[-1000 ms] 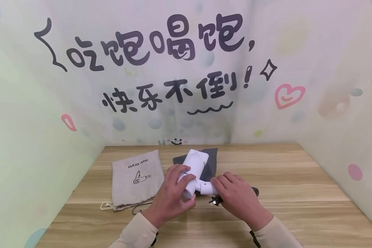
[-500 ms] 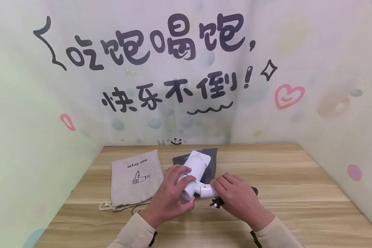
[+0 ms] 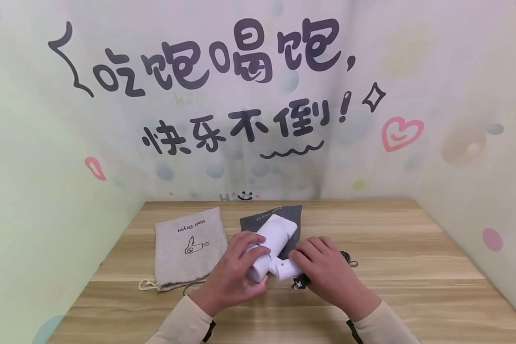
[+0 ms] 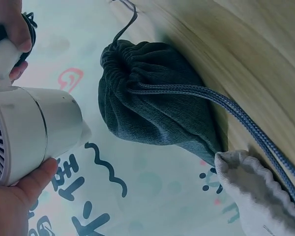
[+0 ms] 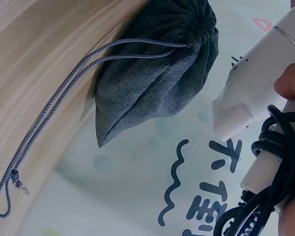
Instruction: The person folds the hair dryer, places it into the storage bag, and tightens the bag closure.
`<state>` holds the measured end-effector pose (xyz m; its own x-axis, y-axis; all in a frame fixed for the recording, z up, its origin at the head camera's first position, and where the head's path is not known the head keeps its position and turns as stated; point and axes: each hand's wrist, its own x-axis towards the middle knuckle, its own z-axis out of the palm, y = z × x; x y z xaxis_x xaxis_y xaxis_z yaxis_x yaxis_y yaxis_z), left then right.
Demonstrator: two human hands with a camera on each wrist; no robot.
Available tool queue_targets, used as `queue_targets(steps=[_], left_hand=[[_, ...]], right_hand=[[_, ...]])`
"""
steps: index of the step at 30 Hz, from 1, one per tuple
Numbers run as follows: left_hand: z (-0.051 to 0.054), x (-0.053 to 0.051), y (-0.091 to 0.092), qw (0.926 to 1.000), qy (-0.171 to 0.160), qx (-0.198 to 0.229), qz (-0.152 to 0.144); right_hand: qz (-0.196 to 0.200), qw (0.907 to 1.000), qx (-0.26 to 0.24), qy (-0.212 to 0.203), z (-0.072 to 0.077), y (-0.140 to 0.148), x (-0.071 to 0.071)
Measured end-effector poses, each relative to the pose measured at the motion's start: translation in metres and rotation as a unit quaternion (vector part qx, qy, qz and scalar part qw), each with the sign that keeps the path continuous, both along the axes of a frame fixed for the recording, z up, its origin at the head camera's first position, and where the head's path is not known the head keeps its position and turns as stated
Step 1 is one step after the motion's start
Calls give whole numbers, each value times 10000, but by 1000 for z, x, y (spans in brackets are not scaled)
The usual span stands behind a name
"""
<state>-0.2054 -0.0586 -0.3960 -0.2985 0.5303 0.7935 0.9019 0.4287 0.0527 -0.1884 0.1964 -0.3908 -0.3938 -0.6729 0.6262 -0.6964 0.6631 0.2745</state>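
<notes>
Both my hands hold a white hair dryer (image 3: 274, 237) above the table, its flat nozzle (image 3: 284, 223) pointing away. My left hand (image 3: 234, 270) grips the barrel near the vented rear end, which shows in the left wrist view. Around the handle (image 3: 285, 268) curl the fingers of my right hand (image 3: 328, 274). A black cord (image 5: 287, 147) is wound about that handle, and its plug (image 3: 300, 282) sticks out below the right hand. Behind the dryer lies a dark grey drawstring bag (image 3: 252, 221), partly hidden in the head view; the wrist views show its gathered mouth and cords.
To the left lies a beige drawstring bag (image 3: 167, 255) printed with "Hair Dryer" and a dryer drawing. Both bags rest on the wooden table (image 3: 391, 239). A printed curtain (image 3: 241, 95) rises along the table's back edge and at the sides.
The hair dryer has turned slightly, its nozzle swinging right and its handle tipping down. More of the lettering on the dark bag shows. Both hands keep their hold.
</notes>
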Motion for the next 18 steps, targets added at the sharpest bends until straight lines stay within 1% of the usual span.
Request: queue_targets(steps=[3,7,18], left_hand=[[2,0,-1,10000,13,8,-21],[4,2,-1,10000,54,-21,-55],[5,5,-2,9996,109,-111,-226]], right_hand=[[-40,9999,-37,95,2,-1,0],[68,9997,-8,228,3,-1,0],[366,9991,138,148,4,2,1]])
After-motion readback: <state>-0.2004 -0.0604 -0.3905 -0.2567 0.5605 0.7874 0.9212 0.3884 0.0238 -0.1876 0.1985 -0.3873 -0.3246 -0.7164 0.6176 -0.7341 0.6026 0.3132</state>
